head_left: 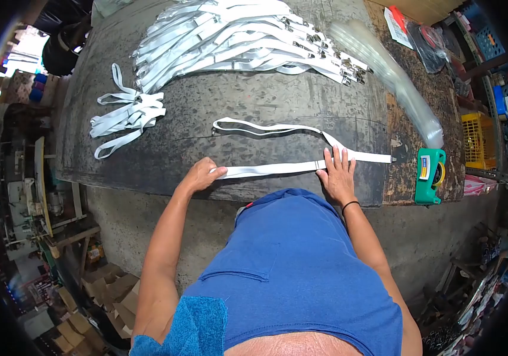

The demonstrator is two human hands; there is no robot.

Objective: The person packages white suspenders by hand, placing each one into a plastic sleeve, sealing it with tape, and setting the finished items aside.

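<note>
I am looking down over a blue shirt at a dark worktable (pixel 266 101). Nearest its front edge, a white strap (pixel 277 168) is lying left to right. It is doubling back at its right end and trailing behind itself in a loose loop.

The hands are resting well apart on it. The left hand (pixel 203 175) is curling over the strap's left end, though I cannot tell whether it is pinching or only pressing. The right hand (pixel 338 172) is lying flat near the strap's right end, fingers spread and pressing it down.

Just right of the strap, a green tape dispenser (pixel 430 175) is sitting. Beyond the strap to the left, a small bundle of straps (pixel 126 115) is lying. Farther beyond the strap, a large fanned pile of straps (pixel 236 35) with metal clips is spreading out.
</note>
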